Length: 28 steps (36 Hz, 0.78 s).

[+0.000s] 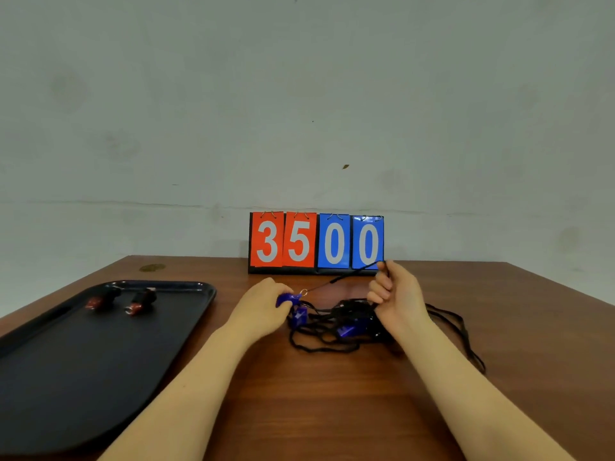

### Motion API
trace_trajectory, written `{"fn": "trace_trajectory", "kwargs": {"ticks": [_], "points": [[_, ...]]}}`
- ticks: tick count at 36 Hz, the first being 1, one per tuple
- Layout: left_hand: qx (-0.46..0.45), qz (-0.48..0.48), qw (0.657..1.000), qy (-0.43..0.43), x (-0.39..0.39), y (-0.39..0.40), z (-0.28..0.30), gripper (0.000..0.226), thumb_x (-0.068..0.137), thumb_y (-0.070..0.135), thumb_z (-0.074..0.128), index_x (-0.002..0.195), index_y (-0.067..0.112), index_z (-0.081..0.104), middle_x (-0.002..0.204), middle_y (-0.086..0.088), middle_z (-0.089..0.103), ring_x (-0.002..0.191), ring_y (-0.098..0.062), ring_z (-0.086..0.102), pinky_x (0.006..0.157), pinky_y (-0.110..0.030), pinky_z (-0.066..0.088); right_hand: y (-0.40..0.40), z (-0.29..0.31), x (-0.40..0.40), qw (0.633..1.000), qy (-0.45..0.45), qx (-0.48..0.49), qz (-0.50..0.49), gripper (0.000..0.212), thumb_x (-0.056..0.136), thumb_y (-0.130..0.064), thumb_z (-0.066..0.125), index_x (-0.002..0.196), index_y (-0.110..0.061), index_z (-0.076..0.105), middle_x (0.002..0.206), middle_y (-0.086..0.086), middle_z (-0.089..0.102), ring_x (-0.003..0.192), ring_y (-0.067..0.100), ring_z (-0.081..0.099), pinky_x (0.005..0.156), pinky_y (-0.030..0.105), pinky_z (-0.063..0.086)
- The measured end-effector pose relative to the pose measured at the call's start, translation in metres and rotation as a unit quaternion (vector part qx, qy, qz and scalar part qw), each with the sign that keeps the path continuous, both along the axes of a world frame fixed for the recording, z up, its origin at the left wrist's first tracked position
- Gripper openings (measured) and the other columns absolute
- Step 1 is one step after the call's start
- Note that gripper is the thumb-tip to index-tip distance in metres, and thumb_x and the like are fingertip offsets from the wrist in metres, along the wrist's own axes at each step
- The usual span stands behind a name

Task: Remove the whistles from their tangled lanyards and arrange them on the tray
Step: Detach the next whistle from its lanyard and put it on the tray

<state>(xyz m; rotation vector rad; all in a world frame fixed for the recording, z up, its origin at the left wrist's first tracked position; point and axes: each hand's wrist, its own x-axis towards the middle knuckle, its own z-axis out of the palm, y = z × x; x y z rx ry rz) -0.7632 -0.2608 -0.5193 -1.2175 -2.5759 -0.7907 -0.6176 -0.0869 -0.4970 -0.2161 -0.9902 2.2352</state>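
Note:
My left hand (263, 306) grips a blue whistle (289, 298) with a small metal ring at its tip. A black lanyard cord (344, 277) runs taut from that ring up to my right hand (394, 292), which pinches it. Below and between my hands lies a tangle of black lanyards (336, 331) with two more blue whistles (346, 331) in it. A black tray (186, 316) lies at the left, with two red-and-black whistles (139, 301) near its far end.
A flip scoreboard (316, 242) reading 3500 stands at the table's back edge against the wall. Loose lanyard loops (466, 334) trail to the right of my right forearm on the brown wooden table (332, 400).

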Motion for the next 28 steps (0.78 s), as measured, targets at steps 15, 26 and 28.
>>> {"fn": "trace_trajectory", "kwargs": {"ticks": [15,26,28], "points": [[0.394,-0.131,0.793,-0.446,0.020,0.005,0.018,0.019,0.094,0.008,0.057,0.111,0.011,0.063,0.103,-0.008,0.071,0.095,-0.015,0.069,0.077,-0.023,0.054,0.006,-0.001,-0.001,0.959,-0.179,0.177,-0.131,0.020,0.100,-0.020,0.045,0.090,-0.011,0.060,0.052,-0.006,0.036,0.041,0.006,0.024,0.035,0.018,0.021],[0.548,-0.078,0.669,-0.495,0.008,0.004,0.017,0.039,0.091,0.001,0.059,0.130,0.005,0.056,0.123,-0.013,0.062,0.108,-0.023,0.064,0.084,-0.028,0.056,-0.026,-0.013,-0.003,0.688,-0.307,0.651,-0.094,0.015,0.098,-0.029,0.050,0.089,-0.026,0.060,0.089,-0.012,0.063,0.076,0.001,0.064,0.070,0.016,0.051],[0.532,-0.046,0.715,-0.452,0.004,0.004,0.014,0.038,0.092,0.004,0.059,0.131,0.007,0.056,0.124,-0.011,0.061,0.109,-0.022,0.063,0.081,-0.025,0.054,-0.035,-0.011,0.000,0.714,-0.271,0.644,-0.046,0.015,0.098,-0.027,0.051,0.089,-0.025,0.062,0.091,-0.010,0.065,0.076,0.005,0.066,0.067,0.017,0.052]]}}
